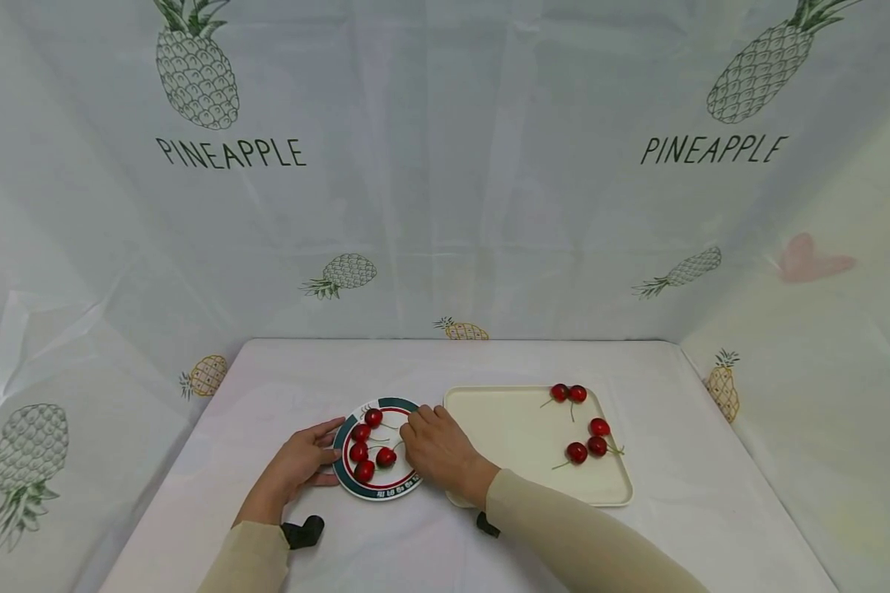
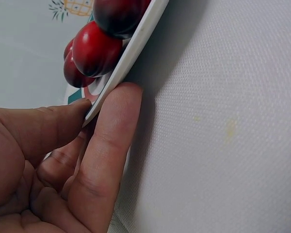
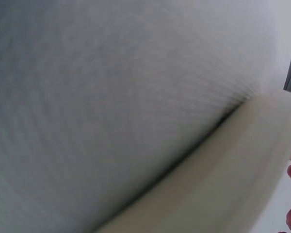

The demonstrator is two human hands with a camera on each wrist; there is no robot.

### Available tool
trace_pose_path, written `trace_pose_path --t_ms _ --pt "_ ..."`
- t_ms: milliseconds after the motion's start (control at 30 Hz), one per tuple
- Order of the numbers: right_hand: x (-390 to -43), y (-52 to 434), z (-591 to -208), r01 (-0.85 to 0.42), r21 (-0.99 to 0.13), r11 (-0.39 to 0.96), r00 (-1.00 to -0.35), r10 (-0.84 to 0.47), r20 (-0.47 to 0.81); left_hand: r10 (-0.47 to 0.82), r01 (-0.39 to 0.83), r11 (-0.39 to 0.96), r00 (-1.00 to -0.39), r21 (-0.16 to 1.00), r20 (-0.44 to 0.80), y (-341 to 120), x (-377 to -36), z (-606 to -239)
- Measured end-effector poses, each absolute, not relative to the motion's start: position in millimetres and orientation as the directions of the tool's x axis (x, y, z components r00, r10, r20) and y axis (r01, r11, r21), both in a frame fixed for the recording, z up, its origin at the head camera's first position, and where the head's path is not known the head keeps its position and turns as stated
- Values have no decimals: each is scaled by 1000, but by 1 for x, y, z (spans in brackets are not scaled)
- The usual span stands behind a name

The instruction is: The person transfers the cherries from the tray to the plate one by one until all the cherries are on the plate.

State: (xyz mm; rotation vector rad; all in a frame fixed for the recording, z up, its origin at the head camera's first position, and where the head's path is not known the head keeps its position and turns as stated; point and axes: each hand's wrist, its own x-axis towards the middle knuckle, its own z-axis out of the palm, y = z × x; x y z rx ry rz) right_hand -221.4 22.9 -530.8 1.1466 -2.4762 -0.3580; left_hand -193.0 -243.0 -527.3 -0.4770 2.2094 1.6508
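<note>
Forearms [image 1: 571, 523] angle inward toward the plate [image 1: 359, 487], left grip [image 1: 300, 457] pinching its rim [image 2: 131, 58].

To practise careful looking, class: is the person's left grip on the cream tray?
No, in the head view the left grip is on the rim of the round plate, apart from the cream tray.

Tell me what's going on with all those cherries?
A person's left hand grips the edge of a round plate, with at least five red cherries on it. Their right hand is at the plate's right side; I can't tell whether it holds anything. Just to the right is a cream tray, where five more cherries lie toward its right side.
</note>
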Motion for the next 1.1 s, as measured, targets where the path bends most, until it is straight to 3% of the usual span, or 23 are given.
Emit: trace_pose_path --t_ms 733,1100 --pt "-209 43 -514 -646 382 660 -612 -748 257 -74 -461 289 -884 839 -461 -241 -192 -527" --pt "-211 83 -508 -641 316 699 -601 -714 360 -79 -466 279 -882 839 -464 -242 -193 -530"
